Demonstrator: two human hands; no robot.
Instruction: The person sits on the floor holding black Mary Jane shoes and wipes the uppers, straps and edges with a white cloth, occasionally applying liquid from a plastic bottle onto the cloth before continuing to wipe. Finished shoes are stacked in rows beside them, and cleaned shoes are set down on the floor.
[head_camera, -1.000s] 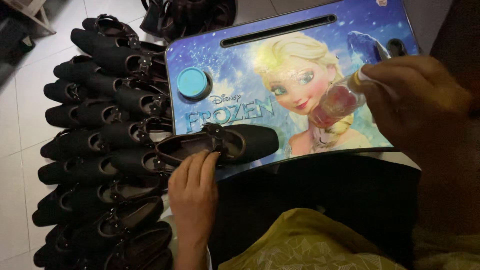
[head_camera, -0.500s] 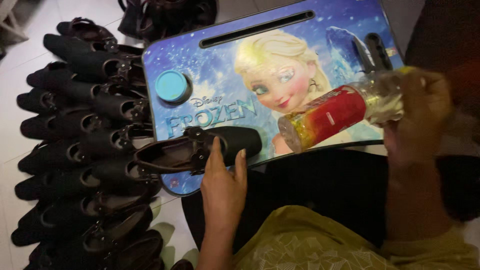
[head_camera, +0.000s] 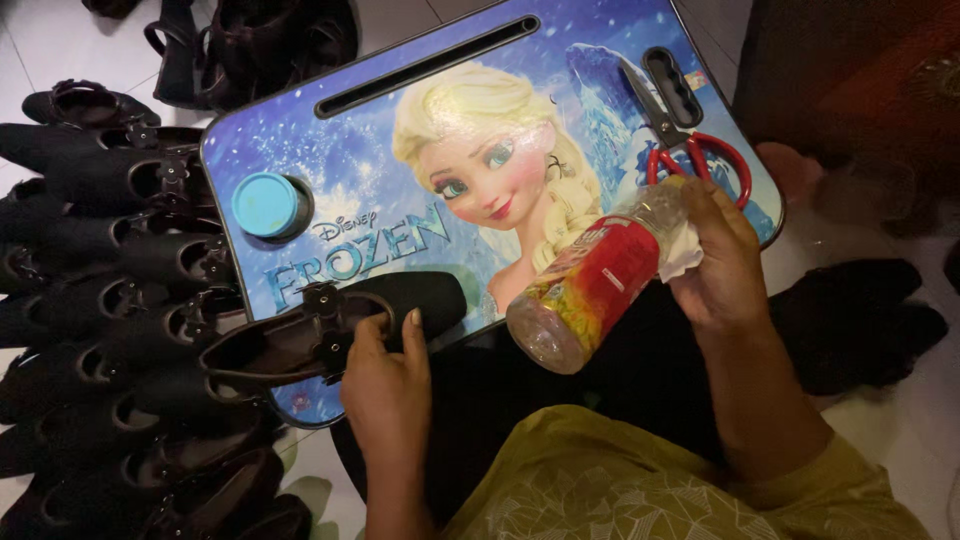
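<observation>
Since half a second ago, my right hand (head_camera: 722, 262) has tipped the clear plastic bottle with the red and yellow label (head_camera: 592, 285) further over, so its base now points down toward my lap while its neck stays up in my grip. That hand is curled around the bottle's neck, with a scrap of white cloth (head_camera: 682, 252) bunched between my fingers and the plastic; I cannot quite tell whether the cap is on, since my fingers cover the top. My left hand (head_camera: 388, 385) has stayed on the black flat shoe with a strap and small bow (head_camera: 330, 328), thumb and fingers closed over its side near the opening, pressing it against the near edge of the blue cartoon-printed lap tray (head_camera: 360, 160). The shoe lies on its sole across that edge, toe pointing right. A round pale-blue lid (head_camera: 266, 204) sits in the tray's cup recess on the left, and red-handled scissors (head_camera: 690, 150) lie at the tray's far right corner, just beyond my right hand. To my left, rows of similar black shoes (head_camera: 110, 300) stand packed together on the white tiled floor (head_camera: 900, 420).
</observation>
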